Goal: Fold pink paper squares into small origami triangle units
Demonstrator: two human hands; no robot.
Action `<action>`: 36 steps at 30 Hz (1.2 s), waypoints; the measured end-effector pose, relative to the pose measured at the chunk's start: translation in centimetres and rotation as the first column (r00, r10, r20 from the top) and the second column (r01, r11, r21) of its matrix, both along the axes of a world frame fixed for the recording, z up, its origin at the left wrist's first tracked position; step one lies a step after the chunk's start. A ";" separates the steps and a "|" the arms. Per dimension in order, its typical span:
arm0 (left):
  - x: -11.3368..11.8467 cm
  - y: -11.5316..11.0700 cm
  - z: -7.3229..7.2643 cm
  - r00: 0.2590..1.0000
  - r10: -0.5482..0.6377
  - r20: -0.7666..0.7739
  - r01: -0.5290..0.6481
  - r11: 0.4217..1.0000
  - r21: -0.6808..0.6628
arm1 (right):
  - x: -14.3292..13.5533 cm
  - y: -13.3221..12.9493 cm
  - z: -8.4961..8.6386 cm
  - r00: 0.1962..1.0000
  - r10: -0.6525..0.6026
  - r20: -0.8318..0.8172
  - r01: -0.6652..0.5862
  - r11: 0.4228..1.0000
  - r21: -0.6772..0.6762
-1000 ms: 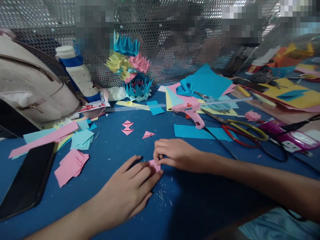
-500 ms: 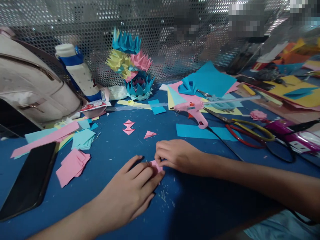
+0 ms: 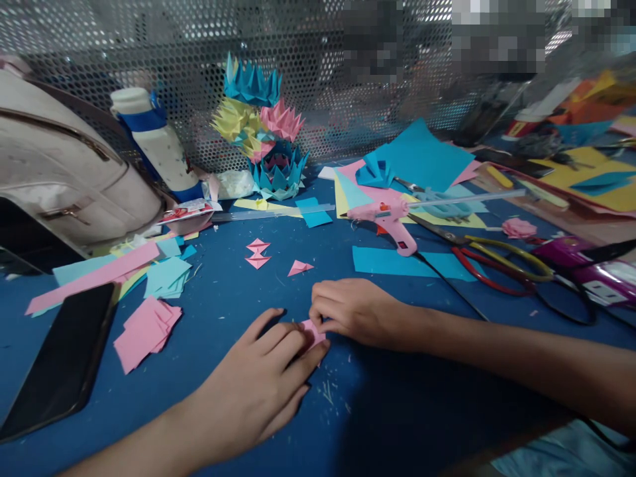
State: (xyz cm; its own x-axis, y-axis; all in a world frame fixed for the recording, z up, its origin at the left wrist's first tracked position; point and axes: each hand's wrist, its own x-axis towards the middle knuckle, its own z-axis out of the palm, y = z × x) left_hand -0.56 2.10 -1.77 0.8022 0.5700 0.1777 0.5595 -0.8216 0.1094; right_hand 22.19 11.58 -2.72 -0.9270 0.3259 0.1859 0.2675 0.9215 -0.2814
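Note:
A small pink paper [image 3: 313, 336] lies on the blue table between my two hands, partly covered by fingers. My left hand [image 3: 263, 377] rests over its left side with the fingers spread, pressing it down. At its upper right, my right hand [image 3: 352, 311] pinches the paper's edge between thumb and curled fingers. Just beyond the hands lie a folded pink triangle [image 3: 300, 267] and a pair of folded pink pieces [image 3: 258, 254]. A stack of pink squares [image 3: 146, 333] is to the left of my left hand.
Farther back are a pink glue gun [image 3: 387, 218], red-and-yellow scissors [image 3: 501, 262], a blue strip [image 3: 412, 263] and paper flowers [image 3: 278, 169]. At left are a phone [image 3: 59, 358], a bottle [image 3: 156, 142] and a bag [image 3: 74, 152].
The view has shifted very slightly, so everything sits a little farther right. Both hands keep their places on the pink paper.

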 end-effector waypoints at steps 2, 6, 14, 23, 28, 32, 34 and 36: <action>0.0 -0.1 0.0 1.000 0.003 -0.002 -0.003 1.000 0.001 | 0.0 0.0 -0.1 1.000 -0.002 -0.008 0.002 1.000 0.004; 0.0 -0.1 -0.1 1.000 0.002 -0.002 -0.002 1.000 0.009 | 0.0 0.0 -0.1 1.000 -0.001 -0.024 0.001 1.000 0.006; 0.1 0.1 0.0 1.000 -0.002 0.007 0.002 1.000 0.019 | 0.0 -0.1 0.0 0.999 -0.016 -0.040 0.015 1.000 -0.020; 0.0 -0.1 0.0 1.000 0.006 0.019 -0.007 1.000 0.021 | 2.4 -0.1 1.5 0.979 0.055 -0.195 -0.071 0.995 -0.076; 0.0 -0.1 0.0 0.999 0.008 0.047 -0.008 1.000 -0.001 | 4.2 -0.2 1.4 0.993 0.117 -0.025 -0.119 0.988 -0.099; 0.0 -0.2 0.0 0.999 0.001 0.042 0.000 1.000 -0.002 | 4.4 0.3 1.1 0.992 0.121 0.027 -0.120 0.992 -0.048; 0.0 -0.2 0.0 0.999 0.003 0.037 -0.003 1.000 -0.011 | 4.3 0.8 0.8 0.991 0.129 0.021 -0.129 0.991 -0.023; 0.0 -0.2 0.1 0.999 0.006 0.033 -0.006 1.000 -0.014 | 4.1 1.5 0.6 0.991 0.137 0.006 -0.137 0.991 -0.004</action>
State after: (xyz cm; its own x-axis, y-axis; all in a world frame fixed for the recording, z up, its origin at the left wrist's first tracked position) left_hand -0.56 1.92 -1.69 0.7925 0.5775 0.1959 0.5605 -0.8164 0.1389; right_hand 26.29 13.06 -2.11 -0.9640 0.1960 0.1795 0.1401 0.9487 -0.2834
